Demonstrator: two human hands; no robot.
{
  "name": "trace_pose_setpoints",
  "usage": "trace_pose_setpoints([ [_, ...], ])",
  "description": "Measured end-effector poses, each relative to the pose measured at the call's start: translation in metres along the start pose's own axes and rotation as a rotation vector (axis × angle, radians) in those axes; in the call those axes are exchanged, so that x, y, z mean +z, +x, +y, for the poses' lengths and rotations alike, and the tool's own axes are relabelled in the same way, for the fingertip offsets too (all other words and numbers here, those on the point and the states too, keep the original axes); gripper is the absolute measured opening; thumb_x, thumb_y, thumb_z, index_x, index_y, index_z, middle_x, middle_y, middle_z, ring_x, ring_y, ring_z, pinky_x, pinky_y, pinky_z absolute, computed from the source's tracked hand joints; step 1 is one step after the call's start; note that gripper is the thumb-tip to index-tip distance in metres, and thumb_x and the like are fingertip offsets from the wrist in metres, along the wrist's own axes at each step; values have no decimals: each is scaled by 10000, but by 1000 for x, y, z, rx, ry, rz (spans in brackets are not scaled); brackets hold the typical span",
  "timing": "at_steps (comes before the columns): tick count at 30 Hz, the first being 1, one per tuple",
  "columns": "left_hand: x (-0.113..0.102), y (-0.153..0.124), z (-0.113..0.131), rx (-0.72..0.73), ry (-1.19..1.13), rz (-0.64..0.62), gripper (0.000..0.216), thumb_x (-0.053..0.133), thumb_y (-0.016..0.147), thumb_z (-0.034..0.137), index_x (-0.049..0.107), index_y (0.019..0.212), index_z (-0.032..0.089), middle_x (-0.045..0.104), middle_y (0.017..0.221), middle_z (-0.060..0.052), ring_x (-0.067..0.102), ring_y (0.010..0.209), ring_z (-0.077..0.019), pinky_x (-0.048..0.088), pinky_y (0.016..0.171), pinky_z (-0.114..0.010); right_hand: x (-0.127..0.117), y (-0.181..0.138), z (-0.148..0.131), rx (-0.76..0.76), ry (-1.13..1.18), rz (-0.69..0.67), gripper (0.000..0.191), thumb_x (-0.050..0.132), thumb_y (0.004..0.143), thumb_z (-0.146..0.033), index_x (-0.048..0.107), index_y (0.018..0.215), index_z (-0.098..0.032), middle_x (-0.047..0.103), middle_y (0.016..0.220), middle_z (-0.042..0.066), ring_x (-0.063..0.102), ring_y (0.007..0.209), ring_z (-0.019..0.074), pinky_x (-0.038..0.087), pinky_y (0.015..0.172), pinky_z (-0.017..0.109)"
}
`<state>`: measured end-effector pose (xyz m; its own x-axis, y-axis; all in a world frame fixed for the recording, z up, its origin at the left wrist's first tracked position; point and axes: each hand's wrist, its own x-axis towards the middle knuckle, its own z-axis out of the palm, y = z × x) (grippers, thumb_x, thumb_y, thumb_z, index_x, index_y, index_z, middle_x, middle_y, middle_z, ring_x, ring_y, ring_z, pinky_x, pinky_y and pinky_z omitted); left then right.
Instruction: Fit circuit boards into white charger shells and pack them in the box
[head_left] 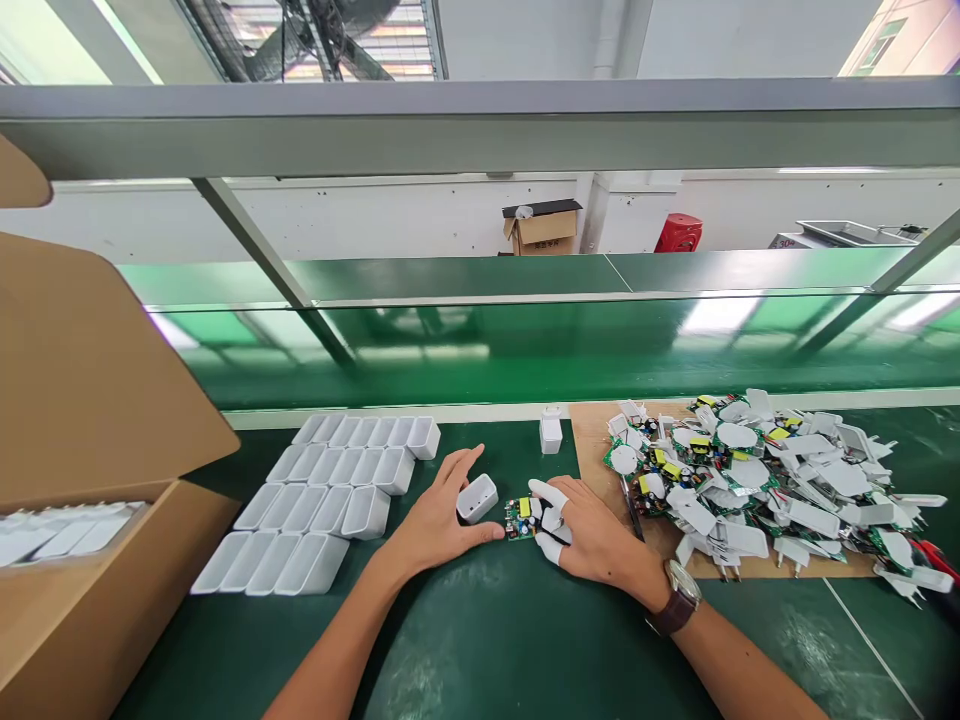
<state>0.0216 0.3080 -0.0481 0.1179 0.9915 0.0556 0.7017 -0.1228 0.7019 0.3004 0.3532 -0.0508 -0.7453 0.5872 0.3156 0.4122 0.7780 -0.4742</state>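
Note:
My left hand (442, 515) rests on the green mat with its fingers curled around a white plastic charger shell (477, 497), open side up. My right hand (589, 530), with white finger cots on several fingertips and a watch on the wrist, pinches a small green circuit board (519, 518) with a yellow part on it. The board lies just right of the shell, between both hands.
Rows of empty white shells (330, 490) lie to the left. A heap of circuit boards with white plug covers (765, 480) sits on a cardboard sheet (592, 440) at right. An open cardboard box (90, 520) stands at far left. One assembled white charger (550, 433) stands behind the hands. A green conveyor (525, 350) runs beyond.

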Motion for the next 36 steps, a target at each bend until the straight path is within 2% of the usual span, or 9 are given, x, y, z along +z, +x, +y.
trace_pose_setpoints([
  [2, -7, -2, 2, 7, -82, -103, 1126, 901, 721, 505, 258, 1626, 320, 427, 1585, -139, 655, 981, -211, 604, 877, -398, -1, 2, -3, 7, 4, 65, 711, 630, 821, -81, 433, 1496, -185, 647, 1134, 122, 629, 1033, 293, 594, 893, 481],
  [5, -6, -2, 2, 14, -164, -200, 881, 871, 777, 434, 437, 1530, 291, 629, 1373, -96, 654, 910, -203, 597, 855, -390, -2, 4, -5, 14, -10, 199, 737, 618, 788, -68, 430, 1487, -207, 643, 1140, 118, 635, 1043, 298, 601, 881, 479],
  [7, 0, -1, 2, 33, -157, -149, 693, 846, 813, 382, 544, 1428, 281, 677, 1249, -72, 657, 989, -235, 589, 892, -406, -4, 5, -7, -7, -33, 310, 721, 594, 815, -70, 415, 1498, -217, 638, 1183, 127, 634, 1093, 306, 599, 907, 497],
  [11, 17, 0, 3, 208, -87, 77, 684, 778, 862, 216, 504, 1480, 322, 591, 1372, -91, 552, 1281, -285, 506, 1096, -482, -9, 3, -15, -103, -33, 458, 682, 574, 892, -72, 383, 1532, -209, 624, 1276, 145, 610, 1204, 305, 579, 994, 517],
  [15, 27, -1, 6, 301, -61, 118, 785, 666, 904, 113, 368, 1584, 367, 525, 1413, -101, 551, 1298, -259, 546, 1062, -418, -9, -1, -24, -162, -63, 431, 696, 570, 892, -45, 386, 1548, -185, 633, 1315, 156, 597, 1266, 308, 582, 1022, 501],
  [18, 30, -1, 6, 357, -29, 148, 808, 635, 915, 97, 325, 1604, 383, 526, 1398, -94, 561, 1288, -251, 550, 1068, -409, -7, -3, -26, -191, -101, 397, 736, 523, 855, -14, 383, 1561, -165, 649, 1312, 157, 602, 1265, 312, 589, 1020, 504],
  [25, 32, 2, 6, 396, 35, 180, 791, 639, 934, 117, 313, 1609, 370, 530, 1376, -108, 561, 1279, -269, 555, 1071, -450, -8, -3, -25, -149, -126, 369, 789, 512, 799, -27, 380, 1568, -149, 648, 1310, 164, 613, 1240, 315, 596, 1018, 489],
  [36, 31, 2, 14, 438, 98, 176, 761, 618, 950, 105, 320, 1600, 367, 548, 1345, -116, 567, 1261, -277, 559, 1053, -467, -3, -4, -22, -145, -72, 314, 845, 513, 792, -44, 300, 1603, -156, 626, 1319, 174, 589, 1234, 351, 580, 1011, 564],
])
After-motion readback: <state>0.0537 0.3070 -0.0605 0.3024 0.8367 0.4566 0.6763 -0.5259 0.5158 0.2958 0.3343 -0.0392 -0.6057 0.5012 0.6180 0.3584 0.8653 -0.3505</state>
